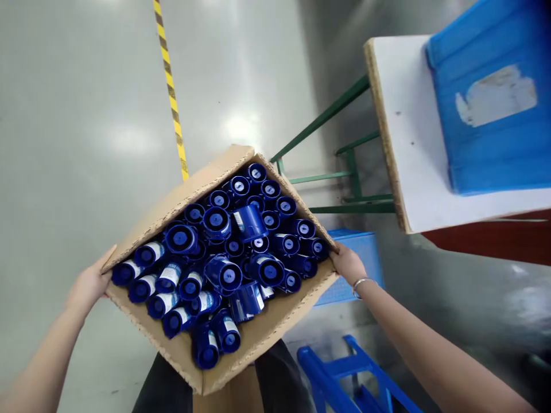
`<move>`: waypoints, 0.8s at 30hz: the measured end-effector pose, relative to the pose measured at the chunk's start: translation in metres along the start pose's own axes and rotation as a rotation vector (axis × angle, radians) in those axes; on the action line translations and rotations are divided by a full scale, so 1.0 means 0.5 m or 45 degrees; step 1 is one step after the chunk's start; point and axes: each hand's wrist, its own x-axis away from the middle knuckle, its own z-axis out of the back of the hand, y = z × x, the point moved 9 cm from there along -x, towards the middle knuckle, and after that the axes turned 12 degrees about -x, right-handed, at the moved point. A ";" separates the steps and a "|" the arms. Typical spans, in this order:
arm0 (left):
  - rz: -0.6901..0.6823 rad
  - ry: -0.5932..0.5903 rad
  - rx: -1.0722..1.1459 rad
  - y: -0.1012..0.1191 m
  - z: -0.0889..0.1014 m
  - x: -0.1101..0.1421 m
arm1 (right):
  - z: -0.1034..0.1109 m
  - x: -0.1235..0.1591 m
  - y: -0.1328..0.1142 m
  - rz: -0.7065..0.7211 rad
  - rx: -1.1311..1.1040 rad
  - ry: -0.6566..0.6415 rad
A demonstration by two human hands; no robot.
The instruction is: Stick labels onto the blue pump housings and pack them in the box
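Observation:
An open cardboard box [258, 338], tilted in view, is held between my two hands in front of my legs. My left hand [90, 282] grips its left corner, fingers closed over the cardboard edge. At the right corner my right hand [348, 264], with a bracelet at the wrist, is closed on the wall. Inside lie many dark blue plastic cylindrical containers [250, 223] with white and blue labels. Most show a round end with a lighter blue disc; several lie loose on top. The undersides of the box and some fingertips are hidden.
At the right stands a white-topped table [413, 126] with green metal legs [327, 117], bearing a blue plastic crate [477, 149]. A lighter blue bin [372, 258] is behind my right wrist, and a blue stool [344, 373] stands below it. Yellow-black tape [170, 86] crosses the floor.

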 end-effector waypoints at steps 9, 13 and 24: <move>-0.001 0.086 0.149 0.012 0.008 0.038 | -0.020 0.006 -0.008 -0.053 -0.133 -0.099; -0.002 0.152 0.185 0.014 0.020 0.048 | -0.017 0.006 -0.022 -0.017 -0.138 -0.083; 0.285 0.245 0.501 0.041 -0.155 0.402 | -0.013 0.025 -0.037 0.156 0.177 -0.103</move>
